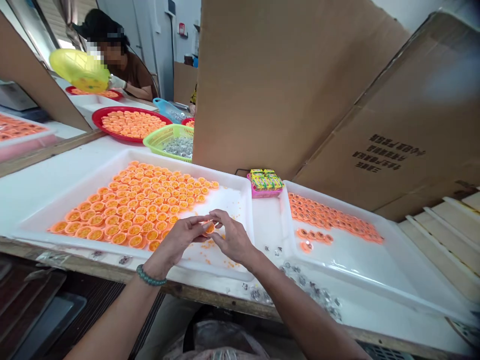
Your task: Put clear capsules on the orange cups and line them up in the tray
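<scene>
Over the right part of the left white tray [240,200], my two hands meet around one small orange cup [210,228] filled with orange bits. My left hand [182,240] pinches it from the left, fingers closed. My right hand [235,241] curls round its other side, with thumb and fingertips on it. Several similar filled cups [127,215] stand in rows in the tray, left of my hands. Loose orange crumbs [208,252] lie on the tray bottom below. Small clear plastic pieces [311,287] are scattered on the table beside my right forearm.
A second white tray [348,265] on the right holds rows of orange pieces [330,215]. Behind stand a pink basket [262,193] of yellow-green packs, a green basket [157,138], a red tray [98,119] and tall cardboard [270,100]. Across the table, a person holds a yellow basket [77,67].
</scene>
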{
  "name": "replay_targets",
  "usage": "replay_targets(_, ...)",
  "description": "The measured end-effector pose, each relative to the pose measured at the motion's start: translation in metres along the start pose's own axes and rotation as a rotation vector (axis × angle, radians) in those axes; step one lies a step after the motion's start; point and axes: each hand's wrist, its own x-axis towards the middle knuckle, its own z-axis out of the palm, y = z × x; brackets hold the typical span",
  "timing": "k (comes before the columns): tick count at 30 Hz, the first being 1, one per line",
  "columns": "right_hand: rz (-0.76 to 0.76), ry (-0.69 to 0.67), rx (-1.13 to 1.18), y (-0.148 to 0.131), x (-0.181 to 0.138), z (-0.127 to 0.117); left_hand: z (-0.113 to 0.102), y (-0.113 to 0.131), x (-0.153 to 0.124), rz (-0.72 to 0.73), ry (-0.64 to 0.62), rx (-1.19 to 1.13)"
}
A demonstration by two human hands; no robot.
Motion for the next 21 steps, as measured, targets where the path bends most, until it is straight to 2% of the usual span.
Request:
replay_targets(3,0.001,0.106,0.026,0.003,-0.008,0.001,0.003,-0.004,0.0,-0.058,-0.011,-0.131)
replay_targets(6,-0.018,0.209,-0.015,0.004,-0.017,0.002,0.009,-0.006,-0.001,-0.069,-0.08,-0.249)
replay_targets(9,-0.049,0.254,-0.081,0.002,-0.025,0.0,0.016,-0.008,-0.002,-0.069,-0.098,-0.304)
replay_targets(12,-0.042,0.232,-0.133,-0.001,-0.031,-0.005,0.02,-0.011,-0.002,-0.064,-0.082,-0.298)
replay_targets(16,0.042,0.201,-0.182,-0.001,-0.034,-0.007,0.023,-0.014,-0.002,-0.007,0.0,-0.239)
replay_targets(21,-0.004,0.057,-0.315,0.003,-0.038,-0.002,0.027,-0.015,-0.001,0.018,0.11,-0.184)
